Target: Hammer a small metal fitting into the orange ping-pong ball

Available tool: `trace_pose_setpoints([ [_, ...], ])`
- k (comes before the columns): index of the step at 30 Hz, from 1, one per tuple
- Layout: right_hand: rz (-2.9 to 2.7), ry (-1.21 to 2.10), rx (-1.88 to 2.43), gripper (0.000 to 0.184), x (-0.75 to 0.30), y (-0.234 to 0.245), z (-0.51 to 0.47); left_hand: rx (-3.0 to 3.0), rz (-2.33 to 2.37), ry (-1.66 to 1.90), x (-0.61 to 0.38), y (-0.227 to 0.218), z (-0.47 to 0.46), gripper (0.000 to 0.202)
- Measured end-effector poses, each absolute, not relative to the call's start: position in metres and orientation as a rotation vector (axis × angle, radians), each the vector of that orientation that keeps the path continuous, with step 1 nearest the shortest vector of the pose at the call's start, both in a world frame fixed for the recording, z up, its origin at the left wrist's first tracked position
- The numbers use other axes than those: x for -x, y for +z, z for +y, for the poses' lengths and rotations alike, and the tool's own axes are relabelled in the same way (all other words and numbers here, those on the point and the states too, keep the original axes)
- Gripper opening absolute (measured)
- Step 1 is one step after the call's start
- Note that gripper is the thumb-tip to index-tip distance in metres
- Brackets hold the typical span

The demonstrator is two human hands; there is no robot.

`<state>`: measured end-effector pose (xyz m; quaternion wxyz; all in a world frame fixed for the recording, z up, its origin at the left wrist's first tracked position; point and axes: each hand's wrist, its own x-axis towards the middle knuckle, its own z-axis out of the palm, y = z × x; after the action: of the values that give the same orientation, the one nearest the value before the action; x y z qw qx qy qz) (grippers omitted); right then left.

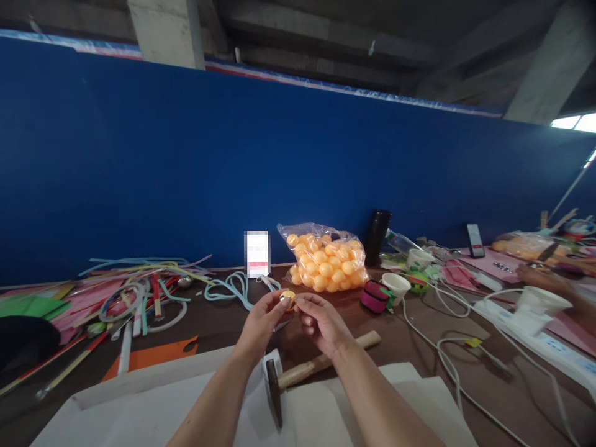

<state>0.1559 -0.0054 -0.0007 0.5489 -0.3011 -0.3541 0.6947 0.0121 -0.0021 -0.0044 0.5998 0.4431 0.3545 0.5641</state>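
My left hand (264, 324) pinches a small, shiny, gold round piece (287, 299) between thumb and fingers. My right hand (322, 323) is closed at the piece's right edge; its thumb and forefinger are pressed together, and whatever is between them is too small to make out. Below both hands lies a hammer (321, 365), its dark head toward me and its wooden handle running up to the right, partly behind my right wrist. White sheets (186, 397) lie under my forearms.
Beyond my hands sits a clear bag of orange balls (326, 264), with a black bottle (378, 236) beside it. Cords, sticks and coloured paper (56, 298) crowd the left. Paper cups (395, 285), white cables and a power strip (544, 347) occupy the right, near another person's hand (540, 279).
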Motion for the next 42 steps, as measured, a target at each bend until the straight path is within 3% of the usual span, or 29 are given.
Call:
trace_pose_setpoints([
  [42, -1.022, 1.635, 0.726, 0.023, -0.168, 0.001, -0.006, -1.08, 0.926, 1.246, -0.011, -0.007, 0.0, 0.046],
])
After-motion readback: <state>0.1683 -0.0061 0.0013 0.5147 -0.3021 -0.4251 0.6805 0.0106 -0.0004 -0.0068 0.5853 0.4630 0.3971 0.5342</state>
